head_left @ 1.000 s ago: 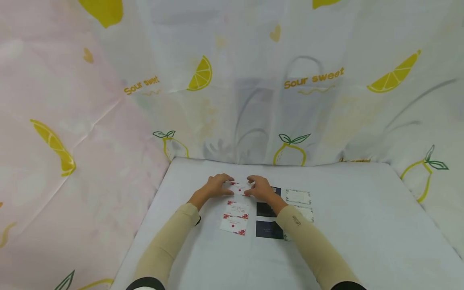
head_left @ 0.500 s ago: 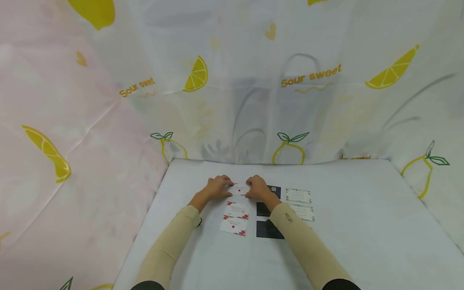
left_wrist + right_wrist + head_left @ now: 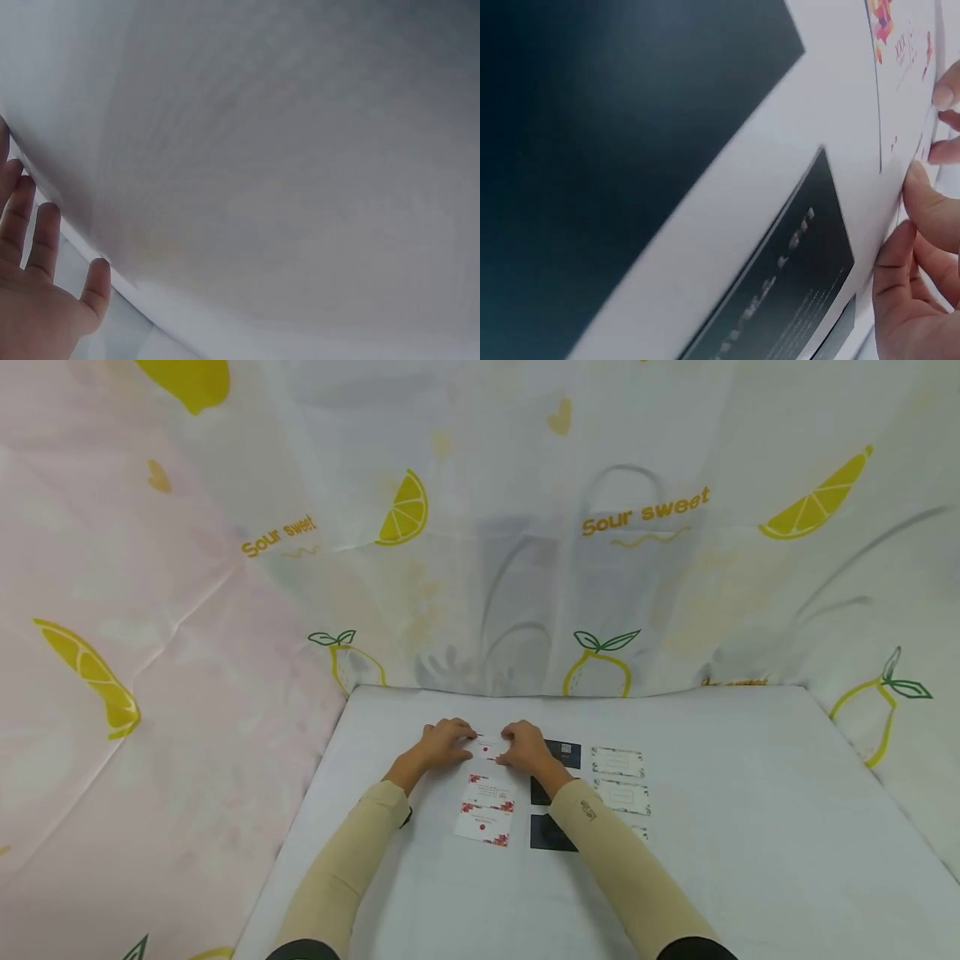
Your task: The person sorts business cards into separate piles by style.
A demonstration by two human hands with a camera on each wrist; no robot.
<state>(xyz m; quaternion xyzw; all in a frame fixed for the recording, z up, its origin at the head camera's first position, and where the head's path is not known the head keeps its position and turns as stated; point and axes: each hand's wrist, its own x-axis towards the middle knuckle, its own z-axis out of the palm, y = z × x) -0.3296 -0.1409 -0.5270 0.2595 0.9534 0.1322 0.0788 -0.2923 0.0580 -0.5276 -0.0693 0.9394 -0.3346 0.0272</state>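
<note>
Between my hands a white business card with red flower corners (image 3: 489, 747) lies flat on the white table, at the far end of a column. My left hand (image 3: 441, 745) holds its left edge with thumb and fingertips, and my right hand (image 3: 527, 750) pinches its right edge. Below it lie two similar cards, the nearer one (image 3: 483, 824) slightly askew under the middle one (image 3: 489, 792). In the right wrist view the right thumb and fingers (image 3: 895, 255) bend at the card's edge. The left wrist view shows the left fingers (image 3: 46, 240) mostly extended; the card is not distinguishable there.
To the right stands a column of dark business cards (image 3: 564, 754), partly behind my right forearm. Farther right are white cards with leafy borders (image 3: 617, 762), one mostly hidden by the sleeve. A lemon-print curtain (image 3: 480, 527) closes off the table's back and sides.
My right hand has closed in on the card's right edge. Both hands and the card have shifted slightly left. More of the dark and leafy-bordered cards shows at the right.
</note>
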